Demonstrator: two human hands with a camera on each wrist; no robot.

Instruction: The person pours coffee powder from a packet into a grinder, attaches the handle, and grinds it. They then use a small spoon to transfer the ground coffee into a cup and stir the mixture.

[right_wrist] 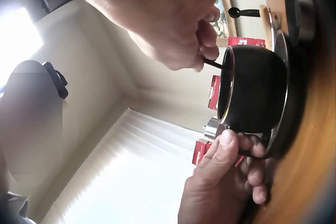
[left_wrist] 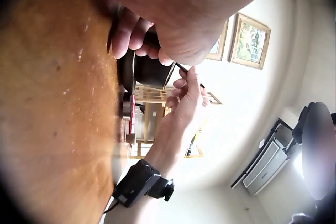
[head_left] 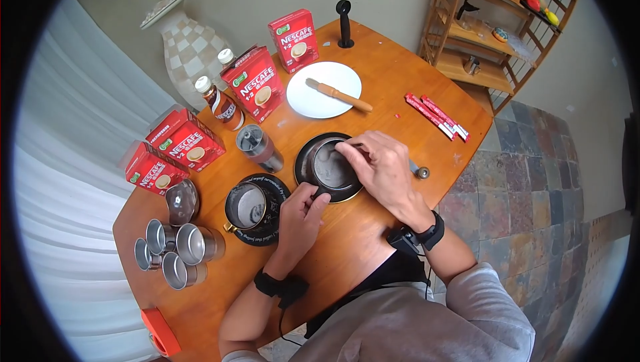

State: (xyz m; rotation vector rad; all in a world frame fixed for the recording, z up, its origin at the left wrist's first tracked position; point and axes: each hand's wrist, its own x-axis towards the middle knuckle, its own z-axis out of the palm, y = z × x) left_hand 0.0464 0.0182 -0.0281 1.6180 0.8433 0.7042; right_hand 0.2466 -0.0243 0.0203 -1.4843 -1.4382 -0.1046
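My left hand (head_left: 299, 221) grips the handle of a black cup (right_wrist: 254, 87) with a gold rim, thumb on top and fingers curled below. The cup stands upright on a black saucer (head_left: 302, 161). Above the rim, my right hand (head_left: 387, 170) pinches a thin black stick (right_wrist: 212, 63) between thumb and fingers. Its lower end dips into the cup and is hidden in the right wrist view. Just left of my left hand, a second cup (head_left: 235, 203) with a gold handle rests on a black saucer with white lettering (head_left: 275, 189).
Beyond the cups are a clear-topped cylinder (head_left: 261, 150), a white plate (head_left: 305, 103) bearing a wooden-handled brush (head_left: 339, 95), and red Nescafe boxes (head_left: 256, 87). Red sachets (head_left: 437, 117) lie right. Several metal cups (head_left: 192, 245) crowd the left side, near an orange object (head_left: 160, 332).
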